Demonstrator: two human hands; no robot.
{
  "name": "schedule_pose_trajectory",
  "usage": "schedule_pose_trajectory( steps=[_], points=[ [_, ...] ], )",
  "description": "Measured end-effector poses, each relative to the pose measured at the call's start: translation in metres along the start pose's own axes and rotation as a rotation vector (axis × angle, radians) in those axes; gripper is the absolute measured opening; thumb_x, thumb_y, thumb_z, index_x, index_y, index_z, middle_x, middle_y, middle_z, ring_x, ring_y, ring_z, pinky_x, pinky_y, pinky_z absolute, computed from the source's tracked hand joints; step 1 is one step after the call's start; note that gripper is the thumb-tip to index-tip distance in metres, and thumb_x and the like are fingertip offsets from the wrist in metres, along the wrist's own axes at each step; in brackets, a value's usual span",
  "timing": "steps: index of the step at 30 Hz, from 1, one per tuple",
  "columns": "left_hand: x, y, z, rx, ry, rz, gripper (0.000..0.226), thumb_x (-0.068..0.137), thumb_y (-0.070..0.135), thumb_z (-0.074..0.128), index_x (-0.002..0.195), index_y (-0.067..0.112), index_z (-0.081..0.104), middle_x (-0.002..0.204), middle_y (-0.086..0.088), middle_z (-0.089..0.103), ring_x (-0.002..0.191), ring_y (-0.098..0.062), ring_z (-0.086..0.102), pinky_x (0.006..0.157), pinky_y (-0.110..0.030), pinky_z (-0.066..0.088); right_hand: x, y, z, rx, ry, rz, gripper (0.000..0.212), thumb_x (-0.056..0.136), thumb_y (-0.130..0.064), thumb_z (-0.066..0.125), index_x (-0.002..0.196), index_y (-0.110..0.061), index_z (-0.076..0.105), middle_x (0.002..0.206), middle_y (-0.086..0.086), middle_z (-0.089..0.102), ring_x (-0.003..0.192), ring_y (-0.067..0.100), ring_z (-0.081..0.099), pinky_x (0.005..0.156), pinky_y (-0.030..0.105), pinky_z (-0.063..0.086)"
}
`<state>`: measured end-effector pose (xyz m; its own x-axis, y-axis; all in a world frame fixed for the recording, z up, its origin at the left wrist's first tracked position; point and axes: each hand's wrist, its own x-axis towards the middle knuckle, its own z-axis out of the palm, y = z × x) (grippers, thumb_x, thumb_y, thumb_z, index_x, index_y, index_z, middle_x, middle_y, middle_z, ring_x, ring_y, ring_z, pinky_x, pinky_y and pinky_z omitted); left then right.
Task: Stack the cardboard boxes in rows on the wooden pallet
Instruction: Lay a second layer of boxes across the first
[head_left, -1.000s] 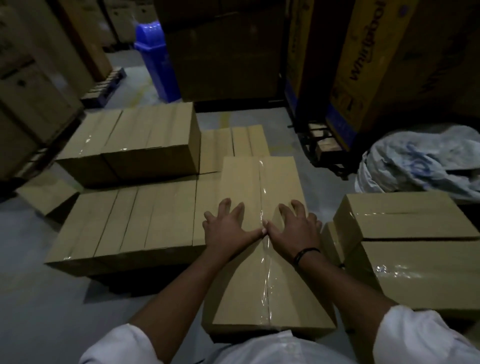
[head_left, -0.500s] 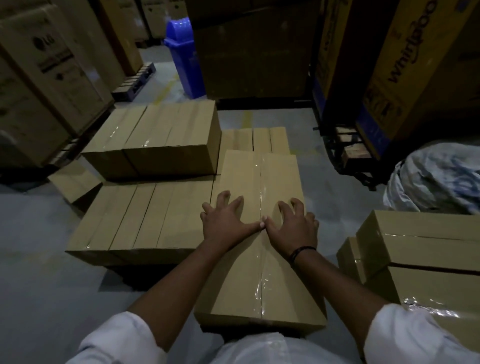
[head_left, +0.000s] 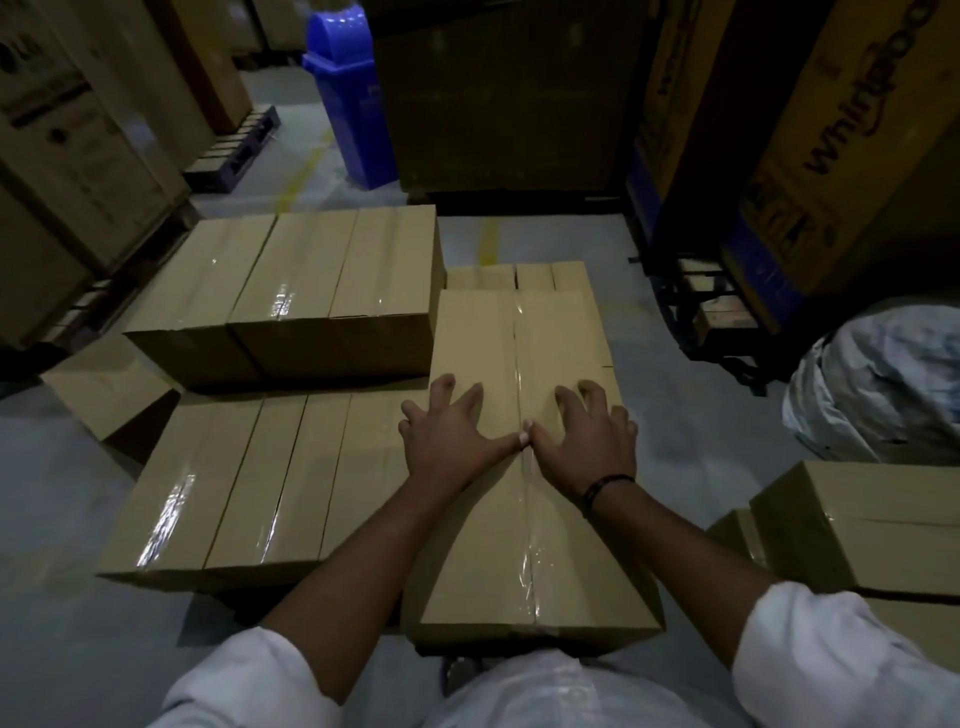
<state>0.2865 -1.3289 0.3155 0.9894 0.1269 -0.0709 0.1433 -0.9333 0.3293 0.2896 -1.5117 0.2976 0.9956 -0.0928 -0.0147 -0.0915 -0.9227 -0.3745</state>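
Note:
A long taped cardboard box (head_left: 524, 545) lies lengthwise in front of me, on the right end of the stack. My left hand (head_left: 451, 435) and my right hand (head_left: 587, 435) press flat on its top, fingers spread, thumbs touching at the tape seam. Left of it, a lower row of boxes (head_left: 244, 483) lies side by side. A second layer of boxes (head_left: 311, 291) sits on the far-left part. More low boxes (head_left: 514, 276) show beyond the long box. The pallet itself is hidden under the boxes.
Loose boxes (head_left: 878, 525) are piled at my right. A single box (head_left: 111, 395) lies on the floor at left. A blue bin (head_left: 348, 93) stands behind, tall appliance cartons (head_left: 852, 145) line the back and sides, and a wrapped white bundle (head_left: 883, 379) sits right.
The view has shifted closer and slightly left. Both hands stay flat on the long box, which has slid a little farther forward beside the second-layer boxes.

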Motion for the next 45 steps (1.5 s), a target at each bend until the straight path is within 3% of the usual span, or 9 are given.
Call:
schedule_pose_trajectory(
  steps=[10, 13, 16, 22, 29, 45],
  points=[
    [0.075, -0.012, 0.023, -0.016, -0.045, -0.021, 0.106, 0.062, 0.098, 0.050, 0.152, 0.044, 0.038, 0.165, 0.004, 0.013, 0.134, -0.039, 0.031, 0.106, -0.050, 0.036, 0.070, -0.010, 0.029, -0.004, -0.015, 0.025, 0.069, 0.086, -0.072, 0.047, 0.143, -0.033, 0.043, 0.159, 0.003, 0.025, 0.132, 0.036, 0.040, 0.109, 0.051, 0.033],
    [0.091, -0.003, 0.035, -0.022, -0.113, -0.126, 0.115, 0.059, 0.098, 0.054, 0.156, 0.042, 0.029, 0.168, -0.009, -0.001, 0.139, -0.043, 0.024, 0.112, -0.054, 0.032, 0.094, -0.001, 0.039, 0.011, -0.064, 0.097, 0.082, 0.083, -0.073, 0.051, 0.152, -0.034, 0.029, 0.164, 0.009, 0.009, 0.137, 0.040, 0.034, 0.113, 0.051, 0.030],
    [0.109, 0.012, 0.040, -0.006, -0.191, -0.199, 0.120, 0.058, 0.097, 0.058, 0.158, 0.042, 0.021, 0.165, -0.020, 0.007, 0.142, -0.046, 0.022, 0.112, -0.055, 0.030, 0.118, 0.009, 0.044, 0.044, -0.143, 0.162, 0.089, 0.080, -0.076, 0.052, 0.155, -0.039, 0.022, 0.165, 0.014, 0.004, 0.139, 0.045, 0.030, 0.114, 0.051, 0.032],
    [0.143, 0.030, 0.049, 0.045, -0.211, -0.254, 0.117, 0.060, 0.094, 0.061, 0.158, 0.041, 0.025, 0.157, -0.019, 0.027, 0.140, -0.043, 0.025, 0.111, -0.053, 0.031, 0.154, 0.028, 0.054, 0.084, -0.261, 0.177, 0.086, 0.078, -0.081, 0.046, 0.151, -0.039, 0.031, 0.164, 0.017, 0.014, 0.139, 0.044, 0.026, 0.113, 0.050, 0.032],
    [0.177, 0.030, 0.069, 0.057, -0.253, -0.249, 0.119, 0.058, 0.097, 0.059, 0.158, 0.043, 0.023, 0.162, -0.018, 0.022, 0.140, -0.042, 0.025, 0.111, -0.053, 0.030, 0.184, 0.038, 0.076, 0.082, -0.258, 0.162, 0.089, 0.075, -0.083, 0.042, 0.149, -0.035, 0.039, 0.162, 0.005, 0.017, 0.132, 0.041, 0.033, 0.108, 0.049, 0.038],
    [0.323, -0.040, 0.143, -0.107, -0.355, -0.192, 0.128, 0.056, 0.095, 0.064, 0.160, 0.047, 0.007, 0.168, -0.012, 0.001, 0.149, -0.046, 0.011, 0.117, -0.059, 0.024, 0.321, 0.016, 0.183, -0.050, -0.185, 0.069, 0.085, 0.082, -0.077, 0.045, 0.153, -0.033, 0.029, 0.165, 0.001, 0.007, 0.133, 0.041, 0.031, 0.107, 0.054, 0.038]
  ],
)
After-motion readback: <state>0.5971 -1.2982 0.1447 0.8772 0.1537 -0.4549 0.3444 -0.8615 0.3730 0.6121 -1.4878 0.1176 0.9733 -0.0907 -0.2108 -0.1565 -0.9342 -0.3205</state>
